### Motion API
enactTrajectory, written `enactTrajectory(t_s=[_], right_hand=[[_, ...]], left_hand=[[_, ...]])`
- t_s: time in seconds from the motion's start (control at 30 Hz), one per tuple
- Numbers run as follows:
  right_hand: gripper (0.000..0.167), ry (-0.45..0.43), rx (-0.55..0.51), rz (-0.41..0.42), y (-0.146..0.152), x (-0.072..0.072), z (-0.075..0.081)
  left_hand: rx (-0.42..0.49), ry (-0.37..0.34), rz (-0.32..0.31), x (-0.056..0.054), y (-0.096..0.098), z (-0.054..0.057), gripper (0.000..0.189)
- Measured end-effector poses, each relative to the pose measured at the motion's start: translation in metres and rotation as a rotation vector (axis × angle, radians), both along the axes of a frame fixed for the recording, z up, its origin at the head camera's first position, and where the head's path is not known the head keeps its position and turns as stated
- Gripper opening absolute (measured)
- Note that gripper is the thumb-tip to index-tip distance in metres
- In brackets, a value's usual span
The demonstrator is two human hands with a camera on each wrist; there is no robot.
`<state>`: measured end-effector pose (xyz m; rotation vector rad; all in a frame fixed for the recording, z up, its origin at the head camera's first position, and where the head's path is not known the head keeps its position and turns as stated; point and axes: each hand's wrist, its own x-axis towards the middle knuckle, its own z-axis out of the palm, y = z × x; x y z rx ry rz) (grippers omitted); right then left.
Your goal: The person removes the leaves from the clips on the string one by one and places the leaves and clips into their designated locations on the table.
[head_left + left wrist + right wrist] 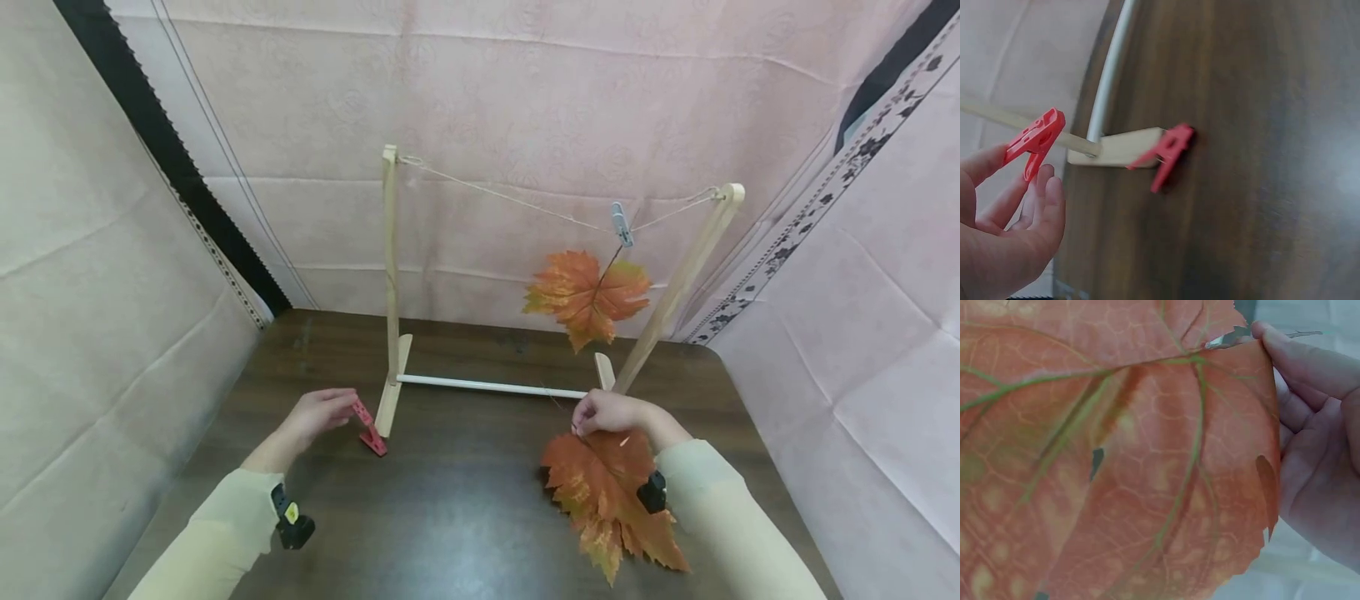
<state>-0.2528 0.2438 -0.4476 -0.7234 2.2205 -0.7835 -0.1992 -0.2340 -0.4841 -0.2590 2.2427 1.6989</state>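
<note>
Broad, jagged-edged orange leaf, green-veined

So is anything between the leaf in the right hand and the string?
On the string, the hanging leaf and its clip seem in the way of the held leaf toward the right; farther left, nothing visible hangs.

Two red plastic clothespins, one pale-blue plastic clothespin, at least two orange lobed leaves, one pale wooden frame.
</note>
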Motion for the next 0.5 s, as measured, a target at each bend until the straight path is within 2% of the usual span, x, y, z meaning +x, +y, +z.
enactTrajectory(t_s=[0.2, 0.37, 0.5], right_hand=[[0.011, -0.018, 0.036, -0.005, 0.005, 0.003, -0.027], [0.01, 0.015, 0.042, -0.005, 0.004, 0.008, -0.039], [0.01, 0.053, 0.059, -0.041, 0.003, 0.011, -0.049]], left_hand=[[0.004, -0.072, 0.02, 0.01, -0.01, -0.017, 0.049], [-0.077, -0.097, -0.027, 0.013, -0.015, -0.032, 0.045], [-0.146, -0.094, -0.066, 0.013, -0.016, -0.042, 0.045]])
